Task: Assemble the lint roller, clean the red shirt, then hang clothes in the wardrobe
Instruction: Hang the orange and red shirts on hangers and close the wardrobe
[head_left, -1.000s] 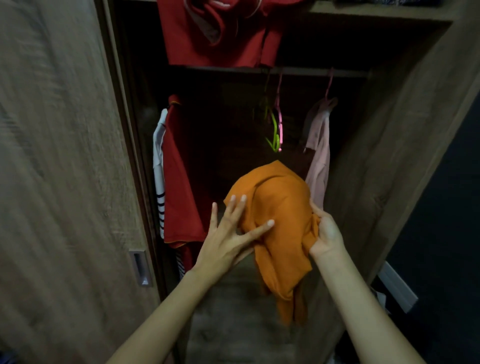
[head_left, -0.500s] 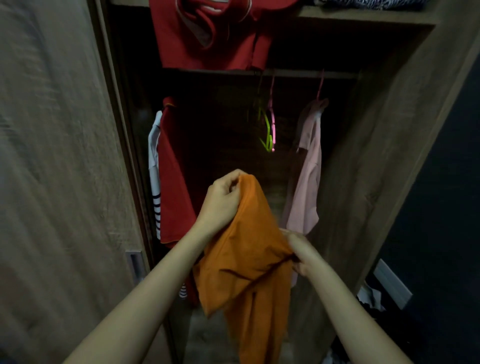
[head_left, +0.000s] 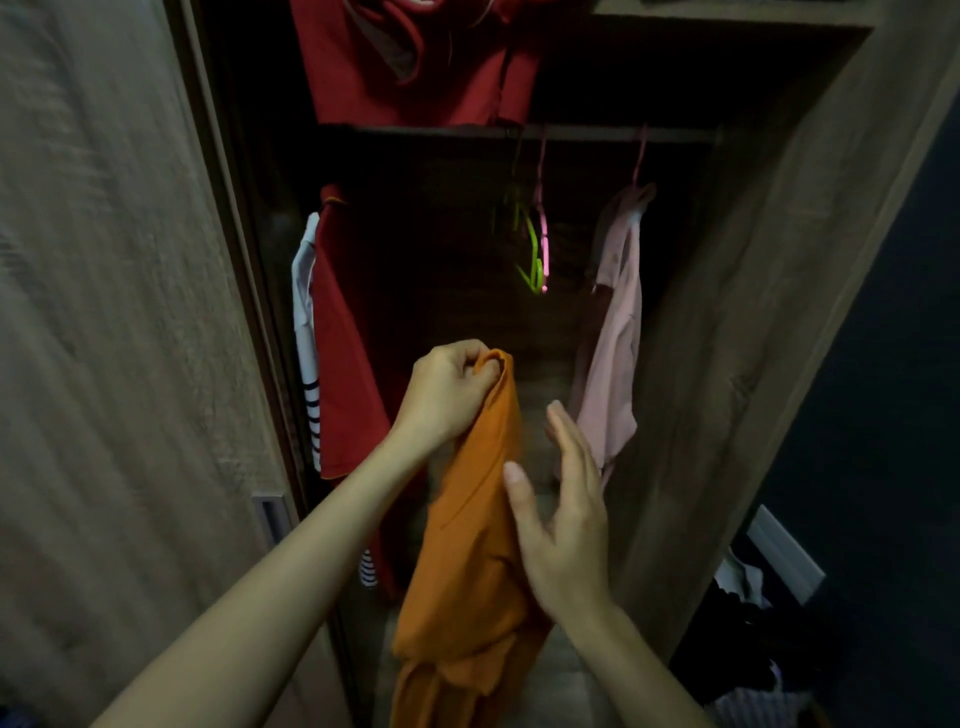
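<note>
the left hand (head_left: 449, 395) is balled into a fist around the top edge of an orange garment (head_left: 470, 561), pinching a bunch of cloth at the middle of the view. the garment hangs straight down from that fist toward 6 o'clock, its lower folds running off the bottom edge. the right hand (head_left: 563, 519) sits at about 5 o'clock of the fist, fingers spread and loose, thumb lying against the cloth's right edge; it grips nothing, and whether the palm touches the fabric cannot be told.

behind the hands stands an open wardrobe (head_left: 727, 364). at 12 o'clock a red shirt (head_left: 410, 62) is draped over the shelf edge above the rail (head_left: 597, 132). at 9 o'clock of the fist a second red garment (head_left: 343, 353) hangs from the rail, with a white striped top (head_left: 306, 332) just beside it on its 9 o'clock side. at 1 o'clock a green hanger (head_left: 530, 249) and a pink hanger (head_left: 543, 228) dangle bare, touching each other. at 3 o'clock a pale pink garment (head_left: 615, 332) hangs near the wardrobe's side wall. the sliding door (head_left: 114, 312) fills the 9 o'clock side of the view, blurred.
</note>
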